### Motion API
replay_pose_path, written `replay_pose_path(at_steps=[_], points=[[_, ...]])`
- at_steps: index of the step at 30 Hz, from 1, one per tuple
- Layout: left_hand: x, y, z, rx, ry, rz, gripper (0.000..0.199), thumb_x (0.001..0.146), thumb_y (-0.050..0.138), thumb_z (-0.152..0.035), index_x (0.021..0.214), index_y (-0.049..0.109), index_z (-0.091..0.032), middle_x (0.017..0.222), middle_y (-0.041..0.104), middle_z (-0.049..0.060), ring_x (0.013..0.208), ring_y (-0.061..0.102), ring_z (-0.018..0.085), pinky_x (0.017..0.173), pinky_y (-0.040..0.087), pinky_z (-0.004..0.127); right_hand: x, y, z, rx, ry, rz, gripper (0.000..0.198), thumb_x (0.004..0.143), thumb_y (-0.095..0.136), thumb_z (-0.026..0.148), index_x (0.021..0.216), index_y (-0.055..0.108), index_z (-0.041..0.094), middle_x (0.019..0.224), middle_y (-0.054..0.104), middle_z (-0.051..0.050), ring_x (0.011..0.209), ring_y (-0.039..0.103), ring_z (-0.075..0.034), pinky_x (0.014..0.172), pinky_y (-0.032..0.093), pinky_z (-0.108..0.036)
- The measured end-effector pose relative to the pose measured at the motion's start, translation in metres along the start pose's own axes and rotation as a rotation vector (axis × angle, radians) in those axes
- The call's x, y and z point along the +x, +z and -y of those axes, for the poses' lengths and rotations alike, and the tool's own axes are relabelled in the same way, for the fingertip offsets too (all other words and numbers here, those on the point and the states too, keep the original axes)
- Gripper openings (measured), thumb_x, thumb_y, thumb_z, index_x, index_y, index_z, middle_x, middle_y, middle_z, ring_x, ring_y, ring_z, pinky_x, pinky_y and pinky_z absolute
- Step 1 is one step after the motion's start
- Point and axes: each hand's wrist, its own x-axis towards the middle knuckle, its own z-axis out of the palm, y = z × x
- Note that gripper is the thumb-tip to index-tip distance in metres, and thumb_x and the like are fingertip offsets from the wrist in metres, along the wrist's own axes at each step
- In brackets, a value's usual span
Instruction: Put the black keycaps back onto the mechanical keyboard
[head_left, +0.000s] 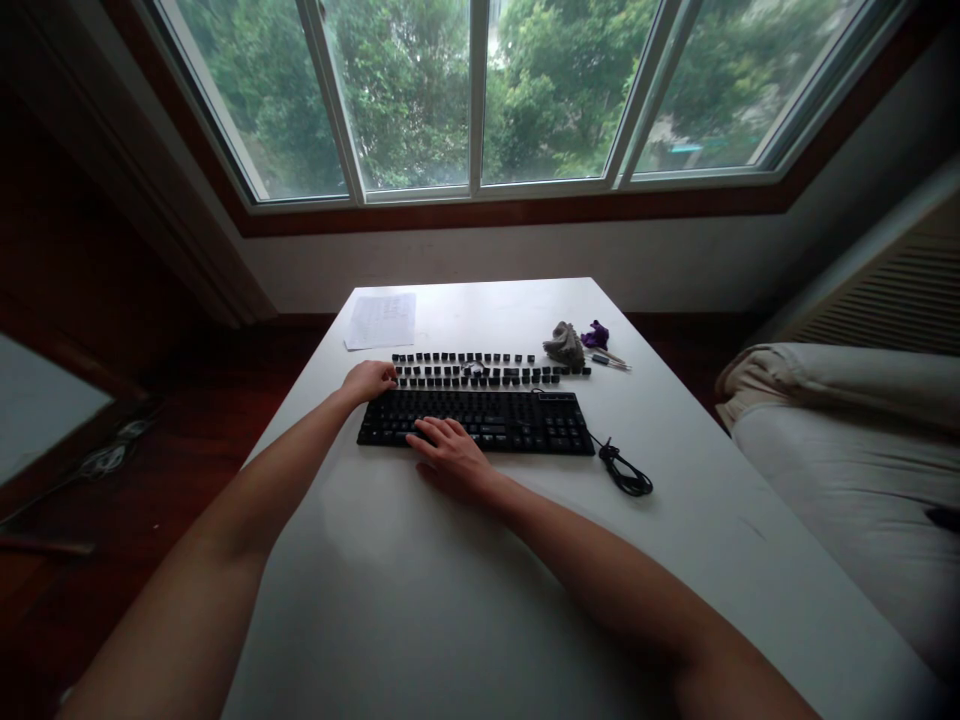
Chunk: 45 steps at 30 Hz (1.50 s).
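Observation:
A black keyboard (525, 418) lies across the white table, its lower edge towards me. My right hand (454, 455) rests over its left-centre part, fingers spread on the keys and lower edge, holding nothing. Beyond the keyboard, loose black keycaps (450, 381) stand in several rows. My left hand (367, 381) is at the left end of these rows, just above the keyboard's upper left corner. Its fingers are curled together by the end keycaps; what is between the fingertips is too small to make out. A small whitish object (474, 369) sits among the rows.
A bundled black cable (628, 475) lies right of the keyboard. Farther back are a grey cloth (564, 345), a purple crumpled cloth (595, 335), slim pen-like tools (610, 360) and a paper sheet (381, 321). A beige sofa (832, 450) stands right of the white table (420, 600).

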Motion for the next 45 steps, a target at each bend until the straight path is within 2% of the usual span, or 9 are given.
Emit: replay_pose_path(at_steps=[6,13,18,23,28,31,35,39,45], points=[[0.000,-0.004,-0.007,0.051,0.050,-0.003,0.019,0.076,0.072,-0.035,0.093,0.074,-0.026,0.085,0.074,0.002,0.080,0.065,0.022,0.070,0.043,0.030,-0.001,0.000,0.000,0.001,0.003,-0.001,0.051,0.096,0.061,0.033,0.146,0.054,0.022,0.155,0.046,-0.015,0.145,0.039,-0.029,0.118,0.031,-0.049],[-0.006,-0.009,-0.015,0.151,0.075,-0.016,0.016,0.083,0.068,-0.035,0.095,0.074,-0.027,0.096,0.073,0.004,0.087,0.065,0.023,0.073,0.043,0.030,0.000,0.001,-0.001,-0.005,-0.009,-0.011,0.050,0.096,0.061,0.033,0.145,0.055,0.021,0.154,0.047,-0.015,0.143,0.040,-0.029,0.117,0.032,-0.048],[-0.015,-0.021,-0.018,0.156,0.099,-0.061,0.022,0.089,0.062,-0.038,0.102,0.076,-0.027,0.104,0.074,0.004,0.090,0.066,0.021,0.074,0.045,0.029,0.000,0.003,-0.003,-0.001,-0.014,-0.023,0.051,0.096,0.061,0.034,0.145,0.055,0.021,0.154,0.047,-0.015,0.143,0.041,-0.030,0.116,0.032,-0.048],[-0.025,-0.044,-0.019,0.031,0.300,0.107,0.026,0.089,0.060,-0.039,0.103,0.077,-0.025,0.093,0.075,0.002,0.080,0.064,0.017,0.073,0.045,0.026,-0.001,0.003,-0.003,0.000,-0.010,-0.036,0.050,0.096,0.061,0.032,0.144,0.055,0.021,0.153,0.049,-0.015,0.142,0.041,-0.030,0.115,0.033,-0.048],[-0.038,-0.055,-0.026,0.003,0.382,0.284,0.026,0.087,0.060,-0.037,0.102,0.077,-0.024,0.092,0.076,0.001,0.077,0.065,0.016,0.069,0.044,0.024,-0.002,0.003,-0.002,0.006,-0.013,-0.043,0.050,0.096,0.061,0.032,0.144,0.056,0.022,0.153,0.049,-0.014,0.142,0.042,-0.030,0.115,0.033,-0.048],[-0.045,-0.054,-0.031,0.014,0.402,0.322,0.024,0.086,0.061,-0.034,0.102,0.078,-0.025,0.091,0.076,0.001,0.076,0.065,0.016,0.071,0.045,0.024,-0.002,0.005,-0.003,0.000,-0.015,-0.043,0.050,0.095,0.062,0.032,0.144,0.056,0.021,0.152,0.049,-0.015,0.141,0.042,-0.030,0.115,0.033,-0.049],[-0.053,-0.050,-0.036,0.062,0.428,0.321,0.024,0.086,0.060,-0.030,0.101,0.078,-0.026,0.092,0.076,0.001,0.078,0.066,0.016,0.072,0.044,0.025,-0.003,0.006,-0.004,0.004,-0.020,-0.050,0.051,0.094,0.062,0.031,0.144,0.056,0.021,0.153,0.049,-0.015,0.142,0.041,-0.030,0.115,0.033,-0.048],[-0.060,-0.049,-0.039,0.144,0.450,0.240,0.023,0.088,0.058,-0.028,0.099,0.077,-0.026,0.095,0.076,0.002,0.083,0.066,0.018,0.071,0.043,0.026,-0.003,0.005,-0.004,0.005,-0.019,-0.048,0.051,0.094,0.063,0.032,0.144,0.056,0.022,0.153,0.049,-0.015,0.141,0.042,-0.030,0.114,0.033,-0.048],[-0.069,-0.043,-0.038,0.189,0.387,0.152,0.023,0.090,0.057,-0.033,0.101,0.077,-0.028,0.098,0.075,0.002,0.088,0.067,0.020,0.075,0.045,0.027,-0.002,0.004,-0.003,0.003,-0.027,-0.055,0.050,0.094,0.063,0.032,0.143,0.057,0.020,0.151,0.050,-0.016,0.141,0.042,-0.030,0.114,0.033,-0.048]])
